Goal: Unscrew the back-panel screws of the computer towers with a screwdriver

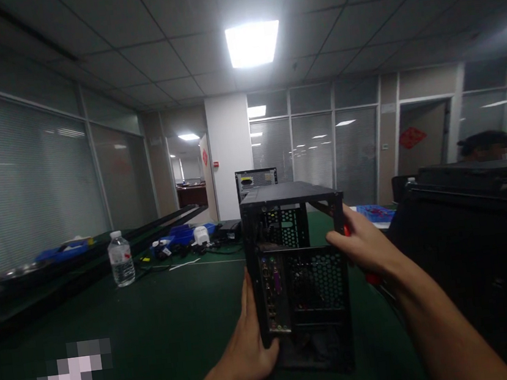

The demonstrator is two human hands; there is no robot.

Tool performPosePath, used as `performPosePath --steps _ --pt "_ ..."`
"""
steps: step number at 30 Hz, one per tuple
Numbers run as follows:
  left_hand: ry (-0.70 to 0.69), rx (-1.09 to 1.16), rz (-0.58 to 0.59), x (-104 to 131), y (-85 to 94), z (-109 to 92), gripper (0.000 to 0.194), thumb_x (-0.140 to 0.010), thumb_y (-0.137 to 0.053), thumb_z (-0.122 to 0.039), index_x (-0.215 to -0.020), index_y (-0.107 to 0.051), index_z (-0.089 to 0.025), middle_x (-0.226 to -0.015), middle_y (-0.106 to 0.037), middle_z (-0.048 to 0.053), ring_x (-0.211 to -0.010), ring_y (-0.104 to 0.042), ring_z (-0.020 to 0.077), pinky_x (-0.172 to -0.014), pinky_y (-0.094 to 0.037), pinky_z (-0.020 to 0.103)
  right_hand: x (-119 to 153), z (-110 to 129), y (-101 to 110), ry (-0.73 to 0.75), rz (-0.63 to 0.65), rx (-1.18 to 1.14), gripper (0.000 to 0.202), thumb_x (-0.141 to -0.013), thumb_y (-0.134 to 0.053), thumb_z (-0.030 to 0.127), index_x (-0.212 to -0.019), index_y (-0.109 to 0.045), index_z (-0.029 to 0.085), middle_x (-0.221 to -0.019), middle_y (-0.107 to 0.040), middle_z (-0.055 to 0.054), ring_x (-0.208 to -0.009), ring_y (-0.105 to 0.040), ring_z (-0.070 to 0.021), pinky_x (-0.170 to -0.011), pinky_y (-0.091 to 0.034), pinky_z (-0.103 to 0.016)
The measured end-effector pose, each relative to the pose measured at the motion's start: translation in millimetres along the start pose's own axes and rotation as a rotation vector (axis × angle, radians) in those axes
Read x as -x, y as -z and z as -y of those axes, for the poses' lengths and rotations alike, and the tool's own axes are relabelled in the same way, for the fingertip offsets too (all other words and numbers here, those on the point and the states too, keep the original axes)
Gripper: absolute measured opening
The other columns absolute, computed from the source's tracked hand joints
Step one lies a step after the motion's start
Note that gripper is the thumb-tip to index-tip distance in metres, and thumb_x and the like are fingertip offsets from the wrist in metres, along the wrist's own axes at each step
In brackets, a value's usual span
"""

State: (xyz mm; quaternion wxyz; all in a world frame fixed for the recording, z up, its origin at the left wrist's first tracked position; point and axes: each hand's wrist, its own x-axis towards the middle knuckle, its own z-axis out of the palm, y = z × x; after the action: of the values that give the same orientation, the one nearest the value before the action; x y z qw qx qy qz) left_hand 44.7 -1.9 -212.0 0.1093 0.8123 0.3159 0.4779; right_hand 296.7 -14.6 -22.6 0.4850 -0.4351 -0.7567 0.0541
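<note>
A black computer case (291, 191) stands upright on the green table, its rear side facing me. Its upper rear bay is an open hole, and below are a port panel (275, 298) and a honeycomb grille. My left hand (249, 338) lies along the left side, thumb at the lower rear edge. At the upper right edge, my right hand (362, 239) grips the frame with the thumb on the rear rim. Something red (373, 278) shows below that hand, with another bit of red by its fingers; its kind is mostly hidden.
Another computer case (256, 178) stands behind. A water bottle (122, 259) is at left, near blue trays (189, 232) with cables and small parts. A large dark case (481, 236) fills the right side, with a person in a dark cap (488, 141) beyond it.
</note>
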Motion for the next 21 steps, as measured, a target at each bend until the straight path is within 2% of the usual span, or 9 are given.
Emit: performPosePath --steps 4,9,16,21 --pt "0.021 0.02 -0.008 1 -2.0 -1 0.105 -0.084 -0.057 -0.019 -0.152 0.023 -0.023 -0.163 0.019 0.009 -0.151 0.009 0.034 -0.124 -0.013 0.058 -1 -4 -1 0.013 -0.025 0.021 0.044 -0.073 -0.053 0.024 -0.116 -0.056 0.016 -0.081 -0.055 -0.001 -0.066 -0.049 -0.0141 -0.059 -0.04 -0.026" --pt "0.069 0.034 0.094 2 5.9 -5 0.101 -0.089 -0.054 -0.023 -0.15 0.027 -0.024 -0.161 0.026 0.007 -0.151 0.013 0.0321 -0.124 -0.013 0.057 -4 -14 0 -0.006 -0.023 0.01 0.043 -0.072 -0.052 0.026 -0.114 -0.055 0.015 -0.076 -0.05 0.0 -0.062 -0.044 -0.013 -0.056 -0.038 -0.025" --pt "0.094 0.053 0.1 6 6.3 -10 0.097 -0.093 -0.05 -0.028 -0.149 0.029 -0.027 -0.16 0.027 0.007 -0.151 0.013 0.0309 -0.123 -0.011 0.059 -4 -21 -1 0.004 -0.016 -0.032 0.033 -0.072 -0.054 0.027 -0.103 -0.054 0.015 -0.075 -0.049 0.001 -0.062 -0.044 -0.0127 -0.057 -0.038 -0.026" --pt "0.143 0.074 0.114 13 13.5 -18 0.095 -0.094 -0.049 -0.029 -0.149 0.028 -0.026 -0.161 0.024 0.009 -0.152 0.009 0.0317 -0.123 -0.012 0.059 -4 -16 -7 0.034 -0.001 -0.093 0.042 -0.073 -0.052 0.024 -0.114 -0.055 0.015 -0.082 -0.054 -0.002 -0.064 -0.045 -0.0133 -0.061 -0.04 -0.028"
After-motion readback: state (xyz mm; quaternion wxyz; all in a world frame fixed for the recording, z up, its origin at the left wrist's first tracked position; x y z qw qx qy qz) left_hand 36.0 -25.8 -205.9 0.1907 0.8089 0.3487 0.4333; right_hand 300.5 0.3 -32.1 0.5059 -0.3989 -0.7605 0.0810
